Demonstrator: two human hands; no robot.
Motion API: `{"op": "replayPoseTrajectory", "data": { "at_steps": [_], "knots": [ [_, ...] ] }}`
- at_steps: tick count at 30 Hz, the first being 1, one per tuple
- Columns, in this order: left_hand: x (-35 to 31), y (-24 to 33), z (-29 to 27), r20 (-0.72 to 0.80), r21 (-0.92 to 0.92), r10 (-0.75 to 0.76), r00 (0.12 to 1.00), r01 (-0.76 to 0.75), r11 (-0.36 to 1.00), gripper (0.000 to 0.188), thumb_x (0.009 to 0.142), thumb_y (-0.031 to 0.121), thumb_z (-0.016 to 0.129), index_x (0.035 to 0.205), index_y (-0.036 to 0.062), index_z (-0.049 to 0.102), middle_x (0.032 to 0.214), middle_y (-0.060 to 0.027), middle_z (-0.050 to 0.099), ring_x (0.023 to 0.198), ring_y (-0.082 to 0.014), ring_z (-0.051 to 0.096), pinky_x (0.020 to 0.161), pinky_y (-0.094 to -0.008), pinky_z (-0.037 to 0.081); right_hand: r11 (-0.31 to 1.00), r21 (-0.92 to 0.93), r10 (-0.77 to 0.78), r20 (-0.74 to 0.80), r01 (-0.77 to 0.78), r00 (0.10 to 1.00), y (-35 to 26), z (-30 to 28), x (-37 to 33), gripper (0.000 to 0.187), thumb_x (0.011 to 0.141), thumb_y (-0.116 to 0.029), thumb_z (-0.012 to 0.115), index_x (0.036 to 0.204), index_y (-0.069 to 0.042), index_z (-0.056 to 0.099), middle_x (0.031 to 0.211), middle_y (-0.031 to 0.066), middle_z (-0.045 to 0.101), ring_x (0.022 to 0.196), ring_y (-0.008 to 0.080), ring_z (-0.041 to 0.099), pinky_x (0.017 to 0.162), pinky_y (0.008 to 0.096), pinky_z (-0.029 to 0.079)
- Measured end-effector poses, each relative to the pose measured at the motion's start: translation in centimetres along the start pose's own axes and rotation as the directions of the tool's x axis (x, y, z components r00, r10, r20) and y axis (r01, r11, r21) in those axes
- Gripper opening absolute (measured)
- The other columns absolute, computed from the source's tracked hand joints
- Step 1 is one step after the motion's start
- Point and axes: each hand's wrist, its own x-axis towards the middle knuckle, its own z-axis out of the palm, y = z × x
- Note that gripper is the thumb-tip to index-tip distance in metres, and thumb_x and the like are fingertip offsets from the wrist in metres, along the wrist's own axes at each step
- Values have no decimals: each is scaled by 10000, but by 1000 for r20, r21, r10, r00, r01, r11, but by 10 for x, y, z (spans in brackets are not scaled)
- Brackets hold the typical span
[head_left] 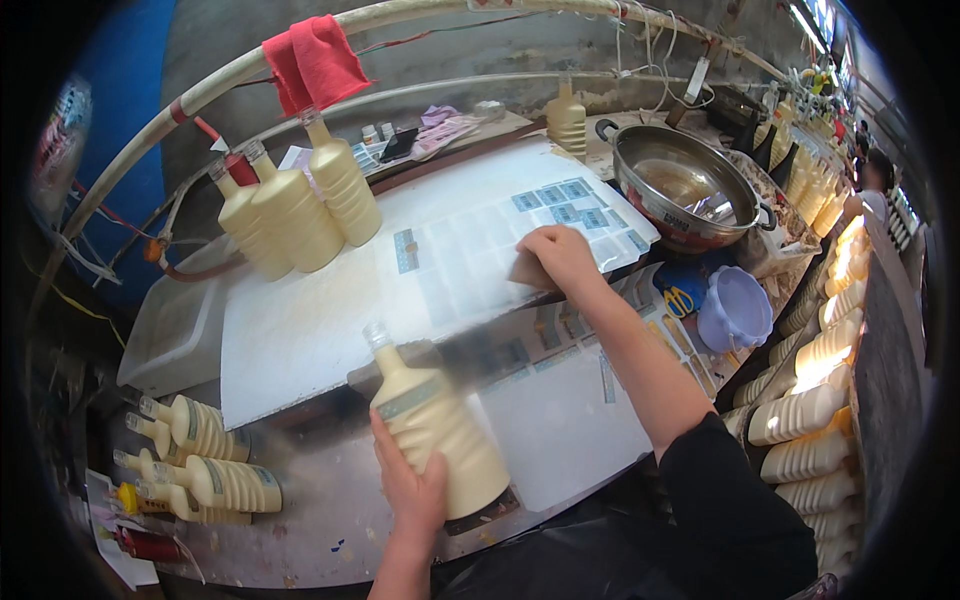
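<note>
My left hand [412, 488] is wrapped around the lower side of a cream-coloured ribbed bottle [445, 435] with a clear neck. The bottle leans back over the near table edge, and a greenish patterned band crosses its shoulder. Over the white board [310, 345], my right hand [560, 252] is closed on a small flat brown piece [529, 271], its kind unclear. Just beyond that hand lies a sheet of blue-green printed decals [575, 205]. A single decal strip [405, 251] rests farther left on the board.
Three cream bottles [300, 220] stand at the board's far left; several banded ones [215, 470] lie at the lower left. A wide metal pan [685, 185] of liquid sits at the right, above a lavender bucket [735, 308] and yellow-handled scissors [678, 302]. Stacked bottles [805, 420] line the right side.
</note>
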Motion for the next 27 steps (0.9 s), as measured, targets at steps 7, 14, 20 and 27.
{"op": "replayPoseTrajectory", "data": {
  "at_steps": [7,14,20,27],
  "knots": [
    [2,-2,1,41,-23,46,998,-45,999,1007,904,409,632,1637,-28,99,1578,-285,359,1426,-353,425,1184,-423,330,640,-750,-367,-108,167,924,18,3,75,228,864,-119,571,941,12,740,886,224,733,865,418,713,824,507,569],
    [-3,-8,-1,26,-50,46,999,-44,998,1015,903,407,643,1636,-30,93,1565,-281,367,1423,-344,423,1183,-425,331,428,-815,-115,378,389,919,11,-11,34,206,935,-110,537,997,-28,717,1094,164,667,959,381,682,823,461,558],
    [-2,-1,2,-13,-132,19,1000,-21,991,951,855,247,645,1628,3,148,1511,-283,439,1370,-368,494,1146,-444,389,453,-719,-276,448,527,850,-12,-24,-52,281,904,-146,636,1164,-56,686,1147,108,696,907,343,700,801,419,570],
    [-20,5,5,25,-322,-148,989,148,935,944,920,319,704,1625,37,144,1523,-233,396,1359,-321,459,1163,-440,351,327,-698,-661,314,638,682,28,-22,-68,248,843,-73,694,1090,-48,696,1146,96,726,836,306,726,727,377,590]
  ]
}}
